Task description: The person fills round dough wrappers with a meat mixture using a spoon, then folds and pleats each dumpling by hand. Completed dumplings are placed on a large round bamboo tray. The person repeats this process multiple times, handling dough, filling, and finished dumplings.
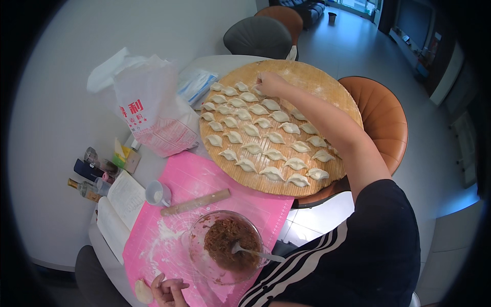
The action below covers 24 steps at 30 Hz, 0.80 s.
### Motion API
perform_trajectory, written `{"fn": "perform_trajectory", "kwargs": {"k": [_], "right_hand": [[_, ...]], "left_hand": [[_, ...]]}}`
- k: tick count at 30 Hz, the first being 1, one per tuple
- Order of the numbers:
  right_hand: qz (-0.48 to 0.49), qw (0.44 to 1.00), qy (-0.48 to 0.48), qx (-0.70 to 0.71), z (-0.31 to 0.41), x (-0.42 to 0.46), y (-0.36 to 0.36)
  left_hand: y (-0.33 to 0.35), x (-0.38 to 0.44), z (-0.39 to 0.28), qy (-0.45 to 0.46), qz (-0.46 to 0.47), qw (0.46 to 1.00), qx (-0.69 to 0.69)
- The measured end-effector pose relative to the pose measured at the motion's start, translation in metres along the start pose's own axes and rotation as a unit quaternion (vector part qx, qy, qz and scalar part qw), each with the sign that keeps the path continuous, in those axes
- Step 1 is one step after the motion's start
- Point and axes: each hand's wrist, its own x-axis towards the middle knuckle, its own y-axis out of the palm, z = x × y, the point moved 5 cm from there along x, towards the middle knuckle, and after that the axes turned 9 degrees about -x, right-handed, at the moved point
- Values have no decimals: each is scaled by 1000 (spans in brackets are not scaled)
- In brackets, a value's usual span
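My right hand [270, 83] reaches over the round slatted wooden board [307, 75], its fingers closed about a dumpling [257, 90] at the end of a row. That dumpling is partly hidden by the hand and is at the board's surface. Uneven rows of pleated raw dumplings [274, 137] cover much of the board. At the bottom edge, my left hand [168, 291] is empty with fingers apart, above the pink silicone mat [261, 205]. Just left of it lies a round dough wrapper [144, 291]. A glass bowl [197, 257] of brown minced filling [230, 238] holds a metal spoon [261, 253].
A rolling pin [195, 202] and a white cup [158, 193] rest on the floured mat. Beside it lies an open book [124, 203]. A flour bag [153, 107] stands by the wall, near bottles [86, 190]. An orange chair [383, 119] adjoins the board.
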Motion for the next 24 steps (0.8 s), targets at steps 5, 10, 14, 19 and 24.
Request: {"fn": "perform_trajectory", "kwargs": {"k": [5,10,14,19,24], "right_hand": [[10,998,3,-56,-1,5,16],[-26,999,11,-40,-11,8,9],[-131,991,16,16,-2,-12,-43],[-115,990,-84,20,52,-117,-99],[-117,929,-320,142,119,-272,-80]], "left_hand": [[-13,-3,4,19,-29,999,7],[-6,-3,0,19,-2,999,26],[-16,-8,4,27,-37,999,12],[-52,0,31,-26,-120,969,216],[-86,8,74,-12,-144,959,244]]}}
